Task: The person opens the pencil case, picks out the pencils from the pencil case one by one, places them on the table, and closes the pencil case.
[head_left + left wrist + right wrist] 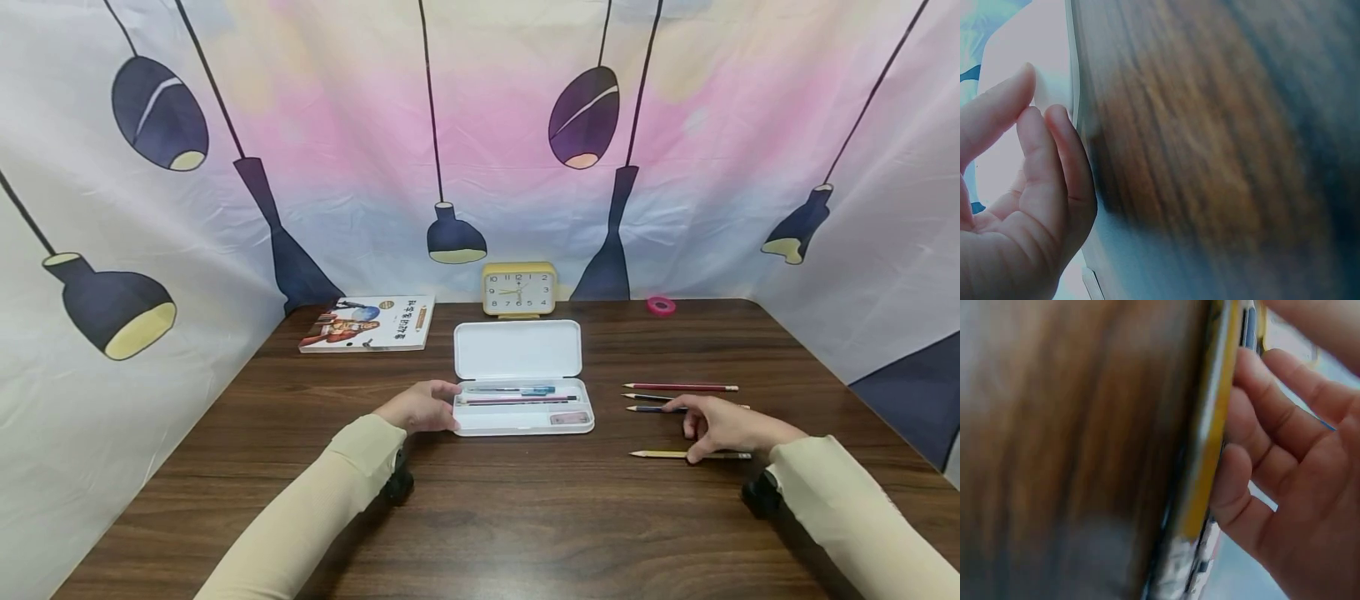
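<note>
An open white pencil case (523, 429) lies in the middle, its lid tilted up behind it. Inside are a blue pen (536, 390), a dark red pencil (517, 401) and a pink eraser (569, 418). My left hand (420, 407) holds the case's left end between thumb and fingers. To the right, my right hand (731, 425) spans several loose pencils. Its thumb meets the yellow pencil (658, 454), while the index fingertip lies at the blue pencil (647, 409). A black pencil (645, 397) and a red pencil (678, 387) lie beyond, the black one partly hidden.
A yellow alarm clock (519, 289) stands behind the case, close to the printed cloth backdrop (360, 125). At the back left lies a book (375, 323), and at the back right a pink tape roll (661, 306). Everything rests on a dark wooden table (487, 517).
</note>
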A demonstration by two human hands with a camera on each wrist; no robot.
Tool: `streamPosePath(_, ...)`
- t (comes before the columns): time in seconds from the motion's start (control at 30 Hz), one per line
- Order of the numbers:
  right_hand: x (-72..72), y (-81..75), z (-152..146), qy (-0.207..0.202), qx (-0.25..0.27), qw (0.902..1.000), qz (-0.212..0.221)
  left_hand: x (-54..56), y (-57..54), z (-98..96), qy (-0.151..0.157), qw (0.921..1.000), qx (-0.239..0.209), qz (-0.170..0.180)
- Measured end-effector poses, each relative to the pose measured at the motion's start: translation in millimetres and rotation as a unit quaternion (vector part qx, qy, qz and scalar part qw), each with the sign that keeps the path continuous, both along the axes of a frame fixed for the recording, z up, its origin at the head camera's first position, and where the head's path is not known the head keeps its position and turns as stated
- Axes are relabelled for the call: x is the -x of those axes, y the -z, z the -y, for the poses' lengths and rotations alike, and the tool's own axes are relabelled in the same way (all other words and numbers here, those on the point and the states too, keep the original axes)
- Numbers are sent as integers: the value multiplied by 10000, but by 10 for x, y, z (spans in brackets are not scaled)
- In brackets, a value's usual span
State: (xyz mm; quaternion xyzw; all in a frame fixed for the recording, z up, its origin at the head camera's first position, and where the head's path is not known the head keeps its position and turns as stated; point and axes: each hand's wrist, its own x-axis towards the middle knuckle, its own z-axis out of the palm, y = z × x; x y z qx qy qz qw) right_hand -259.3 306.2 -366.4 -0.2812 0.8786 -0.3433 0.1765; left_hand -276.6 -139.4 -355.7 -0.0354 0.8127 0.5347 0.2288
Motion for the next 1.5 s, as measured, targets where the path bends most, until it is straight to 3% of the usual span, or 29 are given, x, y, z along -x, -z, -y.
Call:
streamPosePath(0.13, -2, -9, 80, -11, -337, 9992, -192, 1, -13, 7, -16, 10000, -3, -30)
streamPosePath(0.33, 72, 13, 86, 171, -267, 9977, -593, 6, -3, 6, -7, 10000, -53, 5)
streamPosePath(0.7, 254, 22, 158, 513, -267, 9958, -710, -2, 15, 8, -22, 10000, -2, -57)
streamPosePath(0.97, 302, 15, 212, 696, -320, 9947, -691, 3, 28, 6, -36, 10000, -47, -11)
streamPosePath(1.5, 326, -157, 404, 478, -421, 9899, -1270, 0, 22, 3, -2, 10000, 24, -26)
